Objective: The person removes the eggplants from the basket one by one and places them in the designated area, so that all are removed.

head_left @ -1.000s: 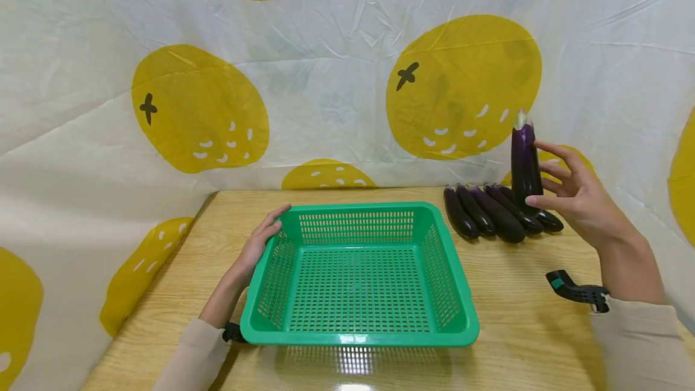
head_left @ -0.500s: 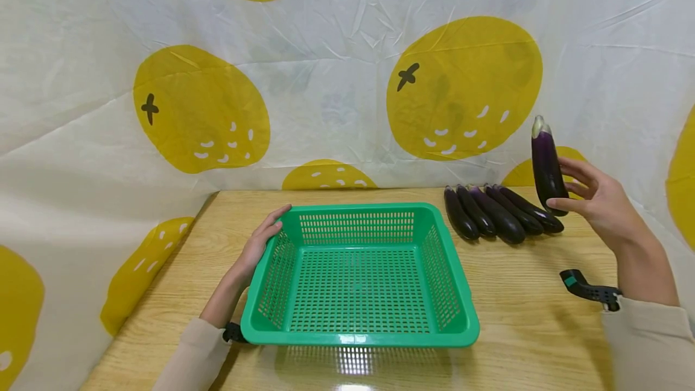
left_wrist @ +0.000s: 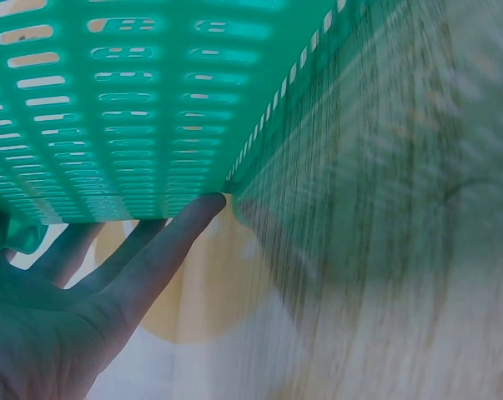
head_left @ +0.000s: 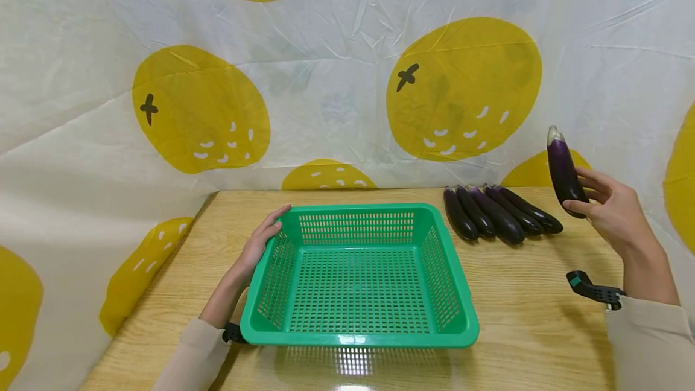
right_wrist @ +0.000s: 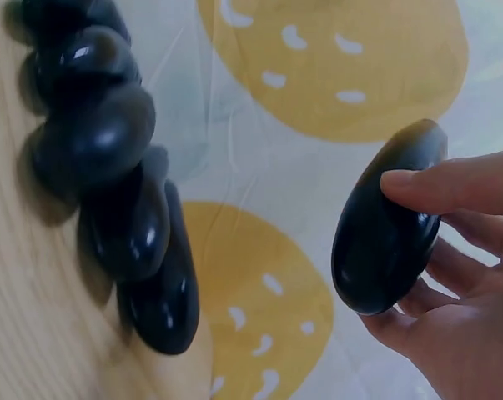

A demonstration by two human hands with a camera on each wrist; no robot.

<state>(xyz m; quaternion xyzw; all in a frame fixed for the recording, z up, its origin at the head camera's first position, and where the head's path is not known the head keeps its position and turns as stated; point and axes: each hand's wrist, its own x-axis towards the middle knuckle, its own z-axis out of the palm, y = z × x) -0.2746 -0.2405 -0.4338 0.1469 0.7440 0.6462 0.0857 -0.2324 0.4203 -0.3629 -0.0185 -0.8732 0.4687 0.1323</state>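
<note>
My right hand grips a dark purple eggplant near its lower end. Its pale stem end points up and leans a little left, above the table at the back right. In the right wrist view the thumb presses one side of this eggplant, with fingers behind it. Several more eggplants lie side by side to the left of that hand. My left hand rests against the left side of a green plastic basket. The left wrist view shows straight fingers along its slotted outer wall.
The basket stands on a wooden table with nothing inside it. A white cloth printed with yellow fruit hangs behind the table and along its sides. The row of eggplants lies just beyond the basket's back right corner.
My right hand has carried the eggplant to the right and slightly down, away from the row, and its stem end now leans more to the left. The left hand and basket have stayed put.
</note>
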